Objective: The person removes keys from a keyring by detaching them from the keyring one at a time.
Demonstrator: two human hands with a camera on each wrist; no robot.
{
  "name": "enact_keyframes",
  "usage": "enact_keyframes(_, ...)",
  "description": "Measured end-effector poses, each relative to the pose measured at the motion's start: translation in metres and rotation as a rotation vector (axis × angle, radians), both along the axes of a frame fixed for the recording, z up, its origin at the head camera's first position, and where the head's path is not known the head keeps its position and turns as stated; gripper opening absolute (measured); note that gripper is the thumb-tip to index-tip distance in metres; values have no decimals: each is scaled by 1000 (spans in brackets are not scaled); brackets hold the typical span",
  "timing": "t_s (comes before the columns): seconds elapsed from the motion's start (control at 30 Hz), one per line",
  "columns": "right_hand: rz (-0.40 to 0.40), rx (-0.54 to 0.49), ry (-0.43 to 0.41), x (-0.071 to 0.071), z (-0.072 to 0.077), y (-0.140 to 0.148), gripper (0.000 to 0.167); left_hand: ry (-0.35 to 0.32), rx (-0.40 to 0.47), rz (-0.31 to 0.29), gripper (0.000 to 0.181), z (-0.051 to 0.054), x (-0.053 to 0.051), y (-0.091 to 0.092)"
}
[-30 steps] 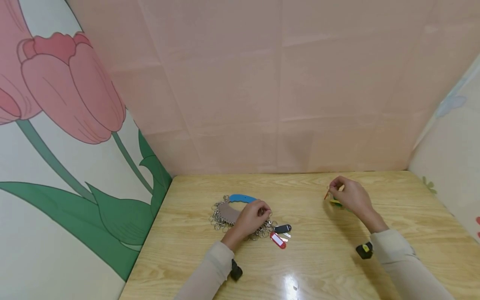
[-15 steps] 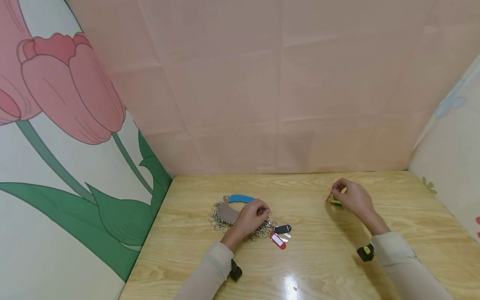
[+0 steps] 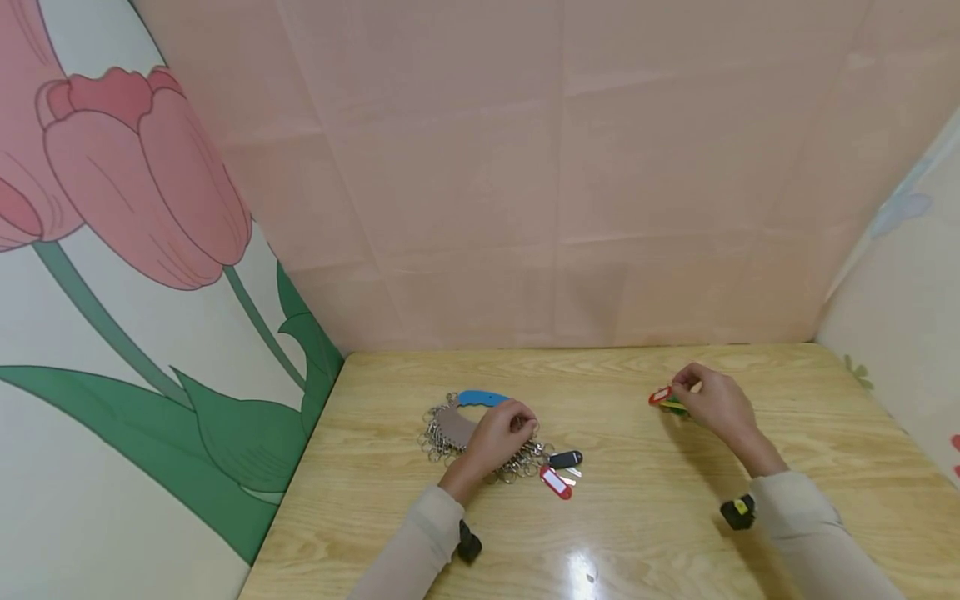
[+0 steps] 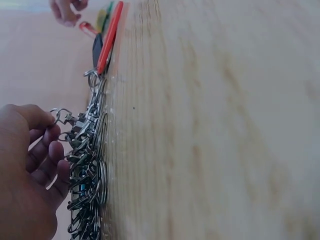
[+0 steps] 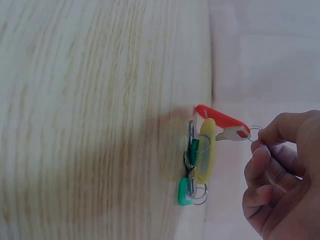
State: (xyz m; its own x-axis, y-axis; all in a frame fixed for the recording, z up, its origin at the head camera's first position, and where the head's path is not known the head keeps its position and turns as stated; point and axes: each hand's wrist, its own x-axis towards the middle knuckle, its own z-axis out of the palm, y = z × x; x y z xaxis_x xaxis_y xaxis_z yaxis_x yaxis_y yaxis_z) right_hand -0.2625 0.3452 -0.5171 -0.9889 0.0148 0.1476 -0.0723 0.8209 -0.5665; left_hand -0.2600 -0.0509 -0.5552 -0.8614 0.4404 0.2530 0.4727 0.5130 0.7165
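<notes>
My left hand (image 3: 497,437) pinches a small metal ring (image 4: 59,116) between thumb and forefinger, at the edge of a curved brown holder (image 3: 454,427) hung with many clasps and rings. The right hand (image 3: 716,406) pinches the ring of a red key tag (image 3: 660,395); a silver key (image 5: 233,133) hangs from the same ring in the right wrist view. Just beneath it lie a yellow tag (image 5: 205,150) and green tags (image 5: 184,192) with keys on the table. Beside the holder's right end rest a black tag (image 3: 566,458) and another red tag (image 3: 556,482) with keys.
A blue curved piece (image 3: 483,397) lies behind the left hand at the holder's back. The wooden table (image 3: 622,533) meets a pink-covered wall at its far edge, with a flower-patterned wall on the left and another wall on the right.
The right hand has moved slightly right and nearer, and its red tag has turned so the white label shows. The left hand has barely shifted.
</notes>
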Motion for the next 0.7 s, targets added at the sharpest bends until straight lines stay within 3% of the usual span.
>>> enact_keyframes(0.3,-10,12,13,0,-5,7,23,-8,-5,11,8,1,1,-3)
enact_keyframes(0.7,-10,8,-29,2,-9,15,26,-14,-11,22,8,2,2,-6)
